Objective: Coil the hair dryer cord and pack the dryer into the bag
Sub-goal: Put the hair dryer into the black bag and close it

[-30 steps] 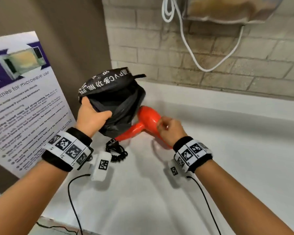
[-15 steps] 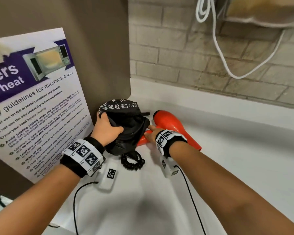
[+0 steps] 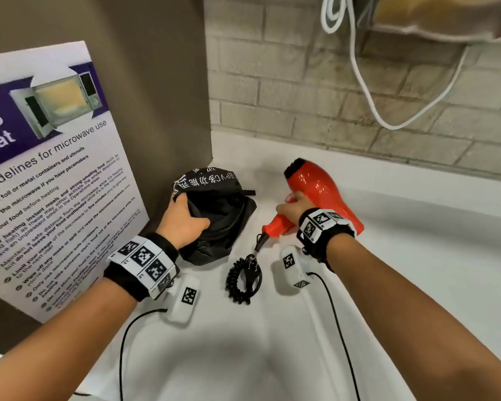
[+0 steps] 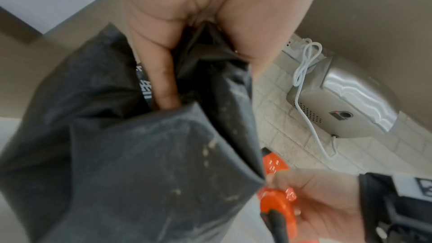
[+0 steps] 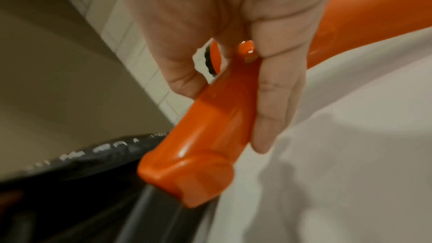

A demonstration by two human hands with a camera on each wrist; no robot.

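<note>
A black bag (image 3: pixel 220 215) with white lettering stands in the counter's back left corner. My left hand (image 3: pixel 182 221) grips its rim, thumb inside the opening; the same bag (image 4: pixel 140 145) fills the left wrist view. The orange hair dryer (image 3: pixel 315 186) lies to the bag's right, and my right hand (image 3: pixel 292 209) holds its handle (image 5: pixel 217 117) between thumb and fingers. The black coiled cord (image 3: pixel 243 277) hangs from the handle's end and lies bunched on the counter in front of the bag.
A white counter (image 3: pixel 417 270) runs to the right. A microwave poster (image 3: pixel 49 180) leans against the brown wall on the left. A wall-mounted metal unit (image 4: pixel 346 103) with a white cable (image 3: pixel 368 91) hangs on the brick wall above.
The bag has come down from mid-air to rest on the counter. The dryer has moved right, away from the bag, and my right hand has shifted from its body to its handle.
</note>
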